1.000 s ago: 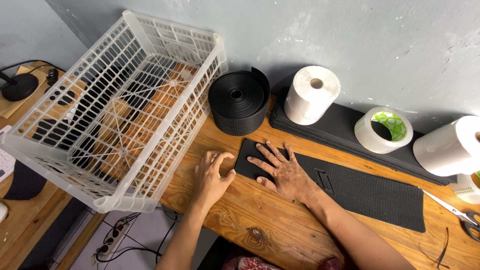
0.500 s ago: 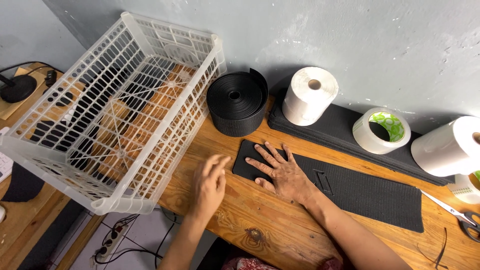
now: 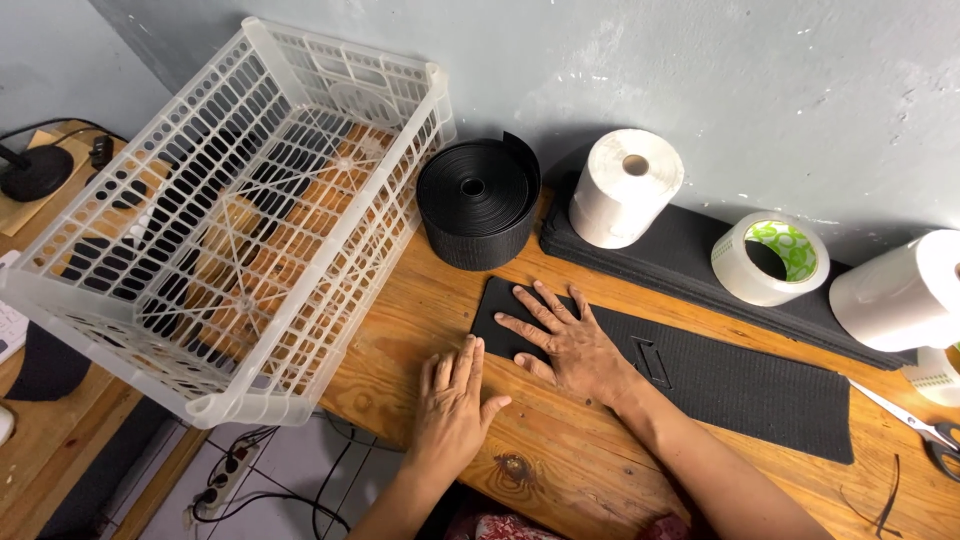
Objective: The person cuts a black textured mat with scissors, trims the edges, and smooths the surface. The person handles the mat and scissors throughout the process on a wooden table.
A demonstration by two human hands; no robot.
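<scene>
A long black textured strip (image 3: 740,385) lies flat on the wooden table (image 3: 560,470). My right hand (image 3: 565,340) rests palm-down with spread fingers on the strip's left end, pressing it to the table. My left hand (image 3: 452,395) lies flat on the bare wood just left of and below that end, its fingertips close to the strip's corner. Neither hand grips anything.
A large white plastic crate (image 3: 230,220) sits tilted at the left. Along the wall stand a roll of black strap (image 3: 478,200), white paper rolls (image 3: 625,185) (image 3: 900,290), a tape roll (image 3: 770,260) and a stack of black mats (image 3: 690,265). Scissors (image 3: 925,430) lie at the right edge.
My left hand lifted off the strip's left edge, swung away, and now lies flat on the wood beside it. My right hand stayed on the strip.
</scene>
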